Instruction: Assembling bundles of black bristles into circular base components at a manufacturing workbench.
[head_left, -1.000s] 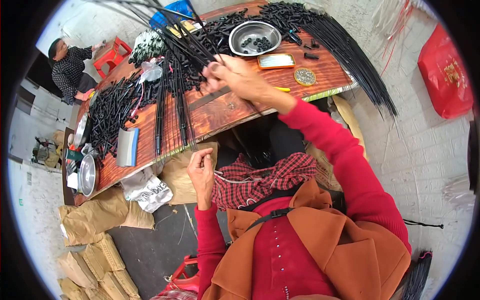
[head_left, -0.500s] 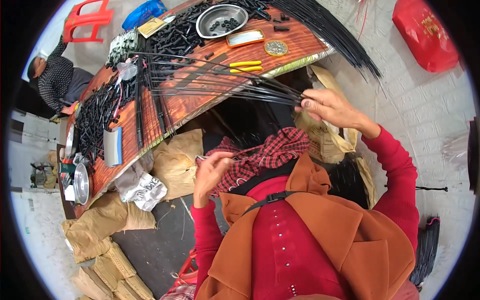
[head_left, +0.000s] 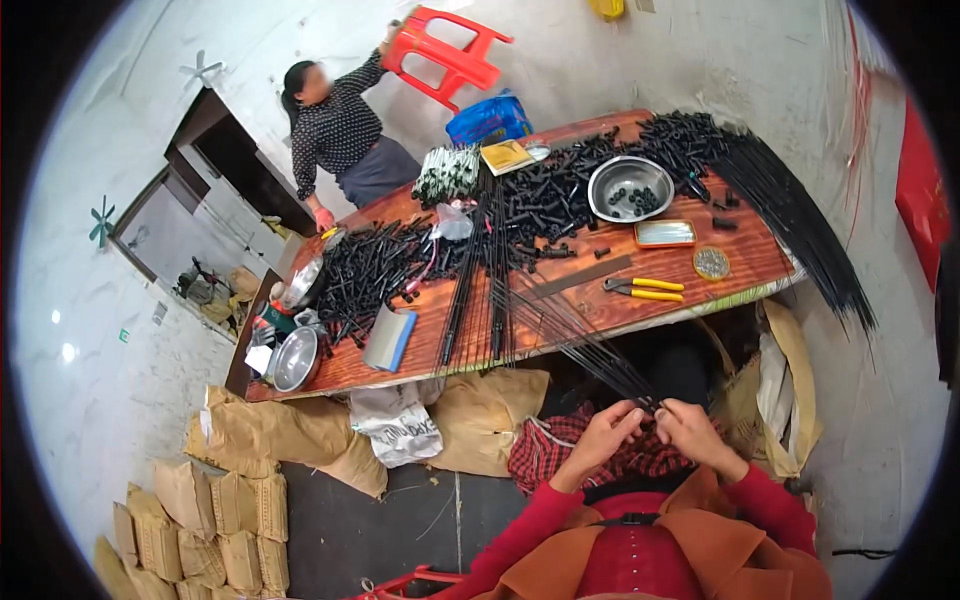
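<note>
The person in the red top and orange vest sits at the near edge of the wooden tabletop (head_left: pixel 640 300), both hands drawn in close over the lap. The left hand (head_left: pixel 600 437) and the right hand (head_left: pixel 692 430) meet at the near end of a bundle of thin black rods (head_left: pixel 575 330), and the fingers (head_left: pixel 628 418) of both are pinched narrow around the rod tips. From the hands the rods fan out toward eleven o'clock, up over the table edge and onto the wood, where they cross more black rods lying straight across the boards.

At twelve o'clock from the hands, on the tabletop, lie yellow-handled pliers (head_left: pixel 645 289). Beyond them sit a small round tin (head_left: pixel 711 263), a flat rectangular tin (head_left: pixel 665 233) and a steel bowl (head_left: pixel 630 188) with a few black pieces in it. A broad heap of short black parts (head_left: pixel 380 270) spreads across the far half of the wood, toward ten o'clock. A long sheaf of black rods (head_left: pixel 800 230) hangs off the table end at two o'clock.

At ten o'clock, near the table's left end, rest a grey scoop (head_left: pixel 388 340) and a second steel bowl (head_left: pixel 296 358). Tan sacks (head_left: pixel 290 440) are piled on the floor below. Behind the table another person (head_left: pixel 340 135) lifts a red plastic stool (head_left: pixel 450 55).
</note>
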